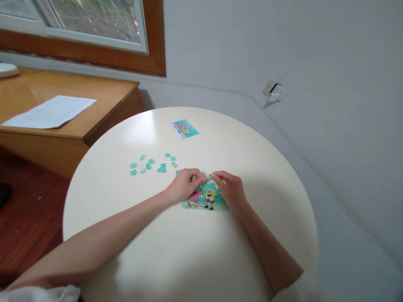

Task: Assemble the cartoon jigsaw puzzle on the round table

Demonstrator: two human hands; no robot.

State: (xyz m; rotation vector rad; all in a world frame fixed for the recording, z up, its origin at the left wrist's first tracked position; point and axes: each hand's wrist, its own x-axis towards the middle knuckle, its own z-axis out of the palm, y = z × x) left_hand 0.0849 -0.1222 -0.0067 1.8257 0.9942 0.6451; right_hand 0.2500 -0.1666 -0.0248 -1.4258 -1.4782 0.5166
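A partly assembled jigsaw puzzle (pixel 210 198) with cartoon figures on a teal background lies on the round white table, under and between my hands. At its upper edge, a small greenish puzzle piece (pixel 209 178) shows between my fingertips. My left hand (pixel 186 184) is closed in a pinch at the piece's left side and covers the puzzle's upper left part. From the other side, my right hand (pixel 232 189) pinches the same piece, hiding some of the puzzle's right edge. Several loose teal puzzle pieces (pixel 148 166) lie to the left of my left hand.
A small picture card (pixel 185 128) with similar cartoon figures lies toward the far side of the round table (pixel 151 251). Left of it stands a wooden desk (pixel 110 90) bearing white paper (pixel 52 111). A wall socket with a plug (pixel 274 93) is beyond the table.
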